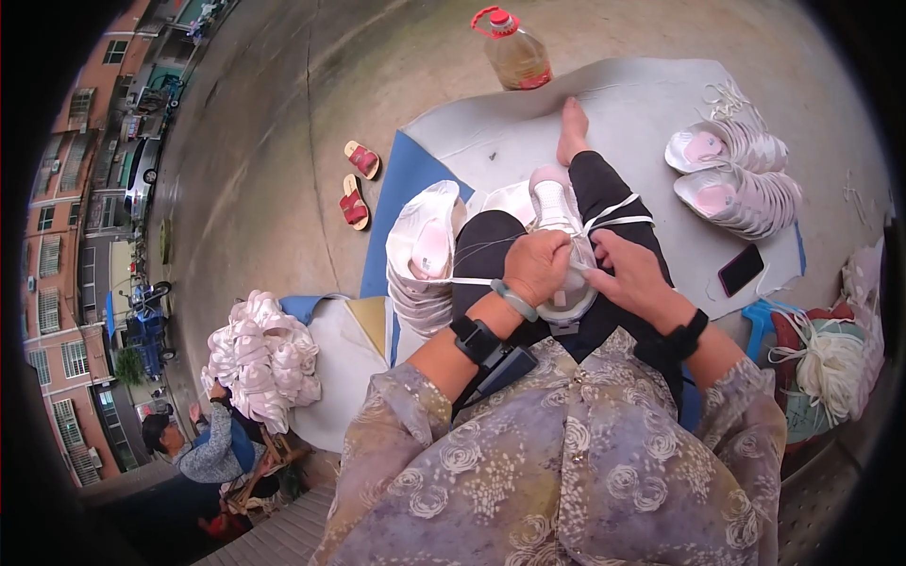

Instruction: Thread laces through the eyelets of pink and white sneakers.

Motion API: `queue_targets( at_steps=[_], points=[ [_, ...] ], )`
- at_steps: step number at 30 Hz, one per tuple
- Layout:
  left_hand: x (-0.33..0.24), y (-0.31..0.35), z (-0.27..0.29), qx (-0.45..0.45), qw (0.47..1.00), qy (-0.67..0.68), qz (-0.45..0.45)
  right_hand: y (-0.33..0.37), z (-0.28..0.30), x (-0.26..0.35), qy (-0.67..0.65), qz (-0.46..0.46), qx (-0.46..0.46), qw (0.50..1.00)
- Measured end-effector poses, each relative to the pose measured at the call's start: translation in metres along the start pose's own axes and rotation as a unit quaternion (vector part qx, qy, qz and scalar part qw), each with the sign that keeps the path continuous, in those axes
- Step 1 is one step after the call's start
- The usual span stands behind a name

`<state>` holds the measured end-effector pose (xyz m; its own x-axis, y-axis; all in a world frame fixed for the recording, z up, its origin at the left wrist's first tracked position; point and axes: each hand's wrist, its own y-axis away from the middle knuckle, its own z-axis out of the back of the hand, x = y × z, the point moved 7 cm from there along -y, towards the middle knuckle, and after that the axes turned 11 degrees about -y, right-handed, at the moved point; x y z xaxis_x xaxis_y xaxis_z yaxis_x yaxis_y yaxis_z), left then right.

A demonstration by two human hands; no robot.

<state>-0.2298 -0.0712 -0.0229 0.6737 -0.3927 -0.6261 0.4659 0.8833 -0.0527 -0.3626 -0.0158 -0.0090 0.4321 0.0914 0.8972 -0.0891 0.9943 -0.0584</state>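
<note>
A white shoe [559, 203] rests between my thighs, its toe pointing away from me and its opening toward me. My left hand [538, 267] is closed in a fist over the shoe's left side, with a white shoelace [472, 280] running out to the left from it. My right hand [630, 274] pinches lace at the shoe's right edge, its thumb and fingers close to the left hand. Another loose lace [618, 219] lies across my right knee. The fingers partly hide the eyelets. Stacked white shoes [425, 250] stand beside my left leg.
More nested white shoes [736, 179] stand right on a pale sheet [651, 94], near a phone [741, 271]. A bundle of laces [830, 373] lies at right. An oil bottle [515, 57] stands ahead, red slippers [355, 201] left. Another person [212, 453] sits by a shoe pile [264, 358].
</note>
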Motion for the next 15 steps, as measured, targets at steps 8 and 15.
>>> queue_targets(
  at_steps=[8, 15],
  points=[
    [0.003, -0.003, 0.009, 0.094, 0.991, 0.068, 0.071, 0.012, -0.006, -0.017, 0.091, -0.072, 0.132, 0.984],
    [-0.090, -0.012, 0.050, 0.286, 0.911, 0.287, -0.079, 0.004, 0.068, 0.120, -0.405, -0.134, 0.129, 0.895]
  ],
)
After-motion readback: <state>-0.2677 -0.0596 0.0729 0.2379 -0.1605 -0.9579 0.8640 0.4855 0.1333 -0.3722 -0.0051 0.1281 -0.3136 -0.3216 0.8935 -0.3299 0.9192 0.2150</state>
